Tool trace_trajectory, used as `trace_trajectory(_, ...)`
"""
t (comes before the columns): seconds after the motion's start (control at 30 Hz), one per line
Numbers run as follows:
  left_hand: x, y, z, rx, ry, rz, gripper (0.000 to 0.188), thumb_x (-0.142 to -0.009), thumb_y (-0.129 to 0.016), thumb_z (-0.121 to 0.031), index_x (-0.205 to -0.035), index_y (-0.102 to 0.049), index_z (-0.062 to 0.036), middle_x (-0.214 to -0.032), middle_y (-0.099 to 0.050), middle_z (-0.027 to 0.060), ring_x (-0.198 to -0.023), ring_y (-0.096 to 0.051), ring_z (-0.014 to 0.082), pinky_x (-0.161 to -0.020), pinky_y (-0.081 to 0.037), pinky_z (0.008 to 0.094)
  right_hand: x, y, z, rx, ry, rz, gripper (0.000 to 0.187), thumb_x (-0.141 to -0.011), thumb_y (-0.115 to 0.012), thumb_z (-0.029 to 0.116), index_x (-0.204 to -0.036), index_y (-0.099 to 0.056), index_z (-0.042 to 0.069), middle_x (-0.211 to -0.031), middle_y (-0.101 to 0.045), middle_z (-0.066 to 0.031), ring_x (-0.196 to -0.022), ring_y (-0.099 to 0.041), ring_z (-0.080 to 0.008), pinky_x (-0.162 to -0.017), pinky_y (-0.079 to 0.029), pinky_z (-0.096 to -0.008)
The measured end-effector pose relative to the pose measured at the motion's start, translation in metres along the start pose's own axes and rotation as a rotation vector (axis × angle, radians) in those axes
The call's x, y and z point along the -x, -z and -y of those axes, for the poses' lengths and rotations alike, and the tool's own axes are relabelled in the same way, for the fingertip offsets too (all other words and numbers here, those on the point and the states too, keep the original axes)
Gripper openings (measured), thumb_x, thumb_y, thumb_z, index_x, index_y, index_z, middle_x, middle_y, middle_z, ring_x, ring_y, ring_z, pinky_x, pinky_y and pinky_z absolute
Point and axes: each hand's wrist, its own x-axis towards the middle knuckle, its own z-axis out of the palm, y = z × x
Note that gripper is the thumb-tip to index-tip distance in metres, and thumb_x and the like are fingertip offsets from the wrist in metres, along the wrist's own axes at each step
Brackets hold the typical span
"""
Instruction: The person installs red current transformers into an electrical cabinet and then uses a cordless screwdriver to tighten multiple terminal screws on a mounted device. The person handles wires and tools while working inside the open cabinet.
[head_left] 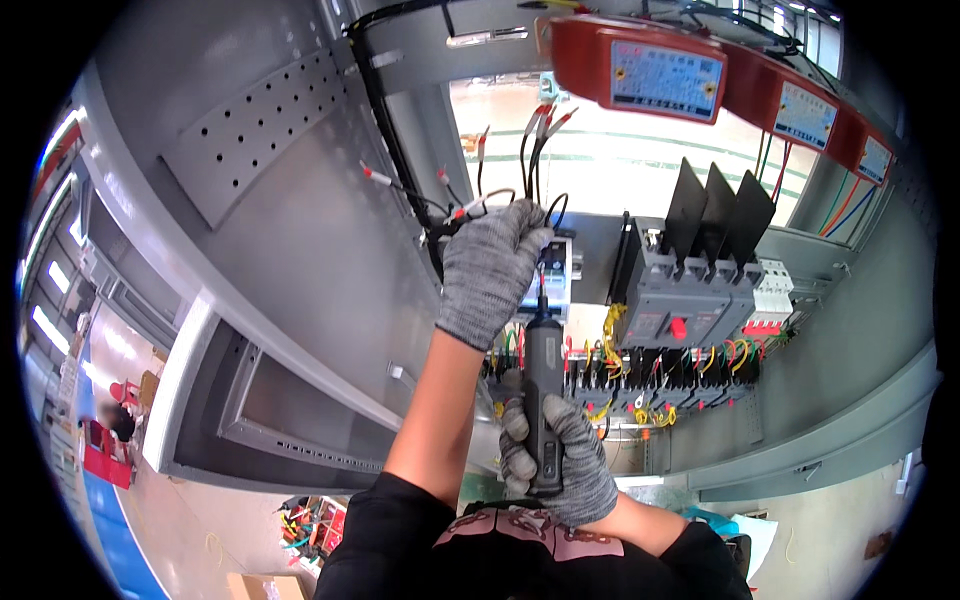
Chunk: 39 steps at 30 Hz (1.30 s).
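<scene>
My right hand [575, 465], in a grey knit glove, is wrapped round a slim black electric screwdriver [544, 362] held upright. Its thin bit points away from me and meets the front of a small white-and-blue device [552, 285]. My left hand [490, 265], gloved alike, is closed at that device's upper left, its fingertips pinching a black wire [560, 203] that loops out beside them. The fingers hide the wire's end and part of the device. Several black wires with red-and-white tipped ends [543, 120] stand up behind the left hand.
A large grey circuit breaker [690, 305] with black divider plates [712, 215] stands to the right, beside a white breaker [770, 297]. Red transformers [640, 72] hang above. Smaller breakers [660, 375] with coloured wires line up below. The grey cabinet wall [290, 230] encloses the left.
</scene>
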Motion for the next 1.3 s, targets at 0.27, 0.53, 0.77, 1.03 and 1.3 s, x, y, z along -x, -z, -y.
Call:
trace_trajectory(0.27,-0.003,-0.007,0.007,0.159,0.083,0.010,0.024,-0.082,-0.069,-0.022,-0.098,-0.066,-0.0032,-0.085,-0.070,0.0128,-0.077,-0.068,0.0218,-0.071,-0.053,0.0309,-0.006,-0.005,-0.004,0.084,0.063,-0.036,0.043,-0.097,-0.047,0.032,-0.128,-0.041,0.003,-0.087,-0.054,-0.0046,-0.060,-0.055,-0.0145,-0.051,-0.048,-0.0295)
trace_trajectory(0.53,0.013,-0.008,0.033,-0.186,0.025,-0.071,0.036,-0.091,-0.049,-0.039,-0.093,-0.065,-0.0071,-0.083,-0.064,0.0168,-0.076,-0.063,0.0318,-0.069,-0.050,0.0422,-0.003,-0.034,-0.009,0.177,0.004,-0.221,0.036,-0.094,-0.051,0.034,-0.119,-0.048,0.008,-0.080,-0.050,0.0013,-0.047,-0.038,-0.0077,-0.039,-0.032,-0.0221)
trace_trajectory(0.77,0.004,-0.033,-0.013,0.070,-0.006,-0.015,0.026,-0.078,-0.065,-0.028,-0.086,-0.060,-0.0032,-0.065,-0.060,0.0173,-0.064,-0.062,0.0345,-0.059,-0.049,0.0443,0.005,-0.012,0.007,0.042,0.109,0.058,0.044,-0.095,-0.045,0.020,-0.134,-0.036,0.003,-0.083,-0.043,-0.0052,-0.049,-0.034,-0.0078,-0.043,-0.034,-0.0240)
trace_trajectory(1.03,0.008,-0.021,-0.007,0.032,0.024,-0.095,0.018,-0.075,-0.066,-0.020,-0.080,-0.057,-0.0048,-0.063,-0.058,0.0147,-0.064,-0.061,0.0325,-0.058,-0.047,0.0451,-0.001,-0.042,-0.019,0.138,0.140,-0.001,0.030,-0.094,-0.047,0.018,-0.120,-0.049,0.003,-0.082,-0.047,-0.0036,-0.051,-0.036,-0.0064,-0.041,-0.033,-0.0191)
trace_trajectory(1.3,0.011,-0.020,-0.006,0.072,-0.030,-0.161,0.017,-0.076,-0.065,-0.018,-0.080,-0.056,-0.0041,-0.063,-0.056,0.0146,-0.063,-0.060,0.0325,-0.057,-0.045,0.0458,-0.001,-0.035,-0.013,0.177,0.153,-0.006,0.032,-0.095,-0.047,0.019,-0.123,-0.048,0.005,-0.082,-0.049,-0.0033,-0.055,-0.042,-0.0082,-0.043,-0.037,-0.0205)
